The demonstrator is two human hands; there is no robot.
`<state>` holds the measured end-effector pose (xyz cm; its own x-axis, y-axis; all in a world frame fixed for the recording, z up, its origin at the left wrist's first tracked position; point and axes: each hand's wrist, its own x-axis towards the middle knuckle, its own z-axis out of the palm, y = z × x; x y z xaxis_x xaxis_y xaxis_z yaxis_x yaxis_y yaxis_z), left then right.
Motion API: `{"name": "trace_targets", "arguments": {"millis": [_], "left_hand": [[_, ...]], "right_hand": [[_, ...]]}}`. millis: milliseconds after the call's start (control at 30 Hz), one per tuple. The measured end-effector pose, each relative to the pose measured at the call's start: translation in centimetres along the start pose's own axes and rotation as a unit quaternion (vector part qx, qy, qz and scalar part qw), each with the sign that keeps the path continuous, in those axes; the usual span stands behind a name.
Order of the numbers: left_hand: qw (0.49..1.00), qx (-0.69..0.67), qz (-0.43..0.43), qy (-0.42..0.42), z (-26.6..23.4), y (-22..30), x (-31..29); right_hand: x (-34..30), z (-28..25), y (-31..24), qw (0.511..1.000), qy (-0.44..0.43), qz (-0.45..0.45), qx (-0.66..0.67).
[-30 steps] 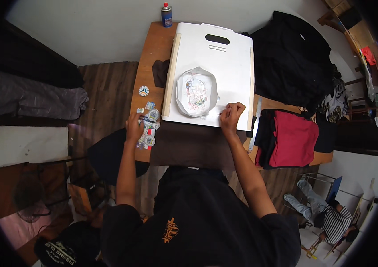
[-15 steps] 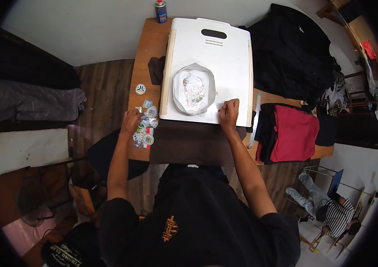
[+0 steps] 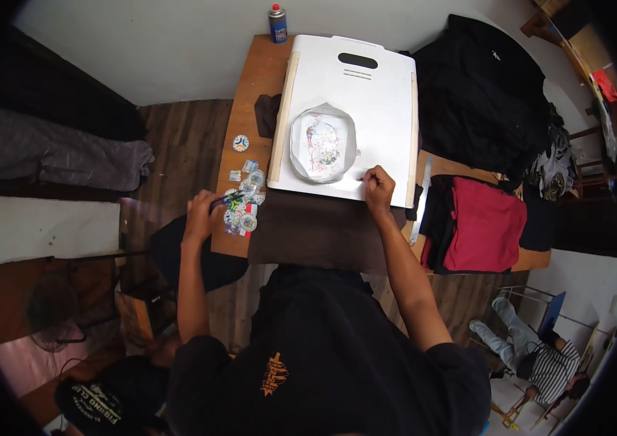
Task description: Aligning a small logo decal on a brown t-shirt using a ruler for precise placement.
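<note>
My left hand [image 3: 199, 215] is closed round a dark, slim tool [image 3: 222, 200] that looks like small snips; its exact kind is blurred. The tool's tip reaches over a pile of patterned stickers [image 3: 234, 218] and clear rolls [image 3: 253, 182] at the table's left edge. My right hand [image 3: 379, 189] is closed in a pinch near the front edge of a white board [image 3: 388, 109] with a handle slot. What it pinches is hidden. Between the hands, a whitish, many-sided ring [image 3: 352, 138] lies on the board around a coloured printed design [image 3: 323, 142].
Black cloth [image 3: 479, 94] is heaped at the right, behind folded red fabric [image 3: 488, 225]. A metal ruler [image 3: 420, 200] lies beside the board. A blue can [image 3: 278, 25] with a red cap stands at the far left. Another person [image 3: 551, 363] sits at lower right.
My left hand has drawn left, off the sticker pile, and the dark tool now shows in it. My right hand stays by the board's front edge. The whole view has shifted slightly.
</note>
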<state>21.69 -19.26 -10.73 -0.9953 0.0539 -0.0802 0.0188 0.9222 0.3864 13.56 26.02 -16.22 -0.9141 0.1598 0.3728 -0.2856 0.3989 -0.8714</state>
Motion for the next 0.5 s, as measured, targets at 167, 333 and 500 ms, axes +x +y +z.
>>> {"name": "trace_targets", "arguments": {"millis": [167, 333, 500], "left_hand": [[0.944, -0.325, -0.059, 0.006, 0.4, 4.0, -2.7], [0.894, -0.444, -0.036, -0.048, 2.9, 10.5, -5.3], [0.848, -0.517, -0.006, -0.117, 7.8, 18.0, -7.2]], "right_hand": [[0.4, -1.2, 0.1, 0.994, -0.016, 0.094, 0.056], [-2.6, -3.5, -2.5, 0.985, -0.054, 0.137, 0.095], [-11.6, -3.3, -6.6, 0.929, -0.123, 0.272, 0.218]]}}
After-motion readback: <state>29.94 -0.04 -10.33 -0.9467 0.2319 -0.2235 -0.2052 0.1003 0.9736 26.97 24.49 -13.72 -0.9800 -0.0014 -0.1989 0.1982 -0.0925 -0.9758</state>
